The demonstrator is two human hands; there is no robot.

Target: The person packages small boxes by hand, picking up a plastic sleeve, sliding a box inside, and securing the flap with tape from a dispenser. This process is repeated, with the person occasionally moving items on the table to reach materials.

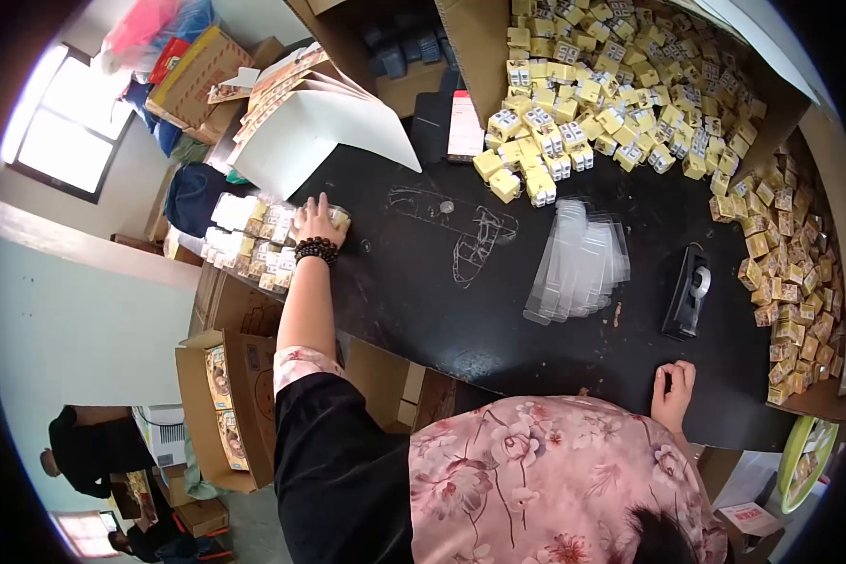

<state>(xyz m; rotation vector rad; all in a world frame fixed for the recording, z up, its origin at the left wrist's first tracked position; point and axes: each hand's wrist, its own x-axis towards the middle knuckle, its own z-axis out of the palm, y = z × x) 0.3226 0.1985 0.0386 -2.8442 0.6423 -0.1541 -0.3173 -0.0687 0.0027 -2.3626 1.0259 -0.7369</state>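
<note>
My left hand [316, 227], with dark beads at the wrist, reaches to the table's left end. Its fingers are stretched out over rows of small boxes in clear packs [254, 246]. One pack [340, 220] pokes out beside the fingers; its contact with the palm is hidden. Near the front edge on the right, my right hand [672, 395] rests with curled fingers, and nothing shows in them. Beyond it stands a black tape dispenser [686, 291]. Flat clear plastic sleeves [578, 263] lie fanned out mid-table.
Small yellow boxes [620, 85] spill from a carton at the back; more small boxes [794, 282] are heaped on the right. White-backed printed card sheets [296, 141] stand at the back left. Clear strips [479, 244] lie mid-table. An open carton [244, 414] sits below left. Other people appear lower left.
</note>
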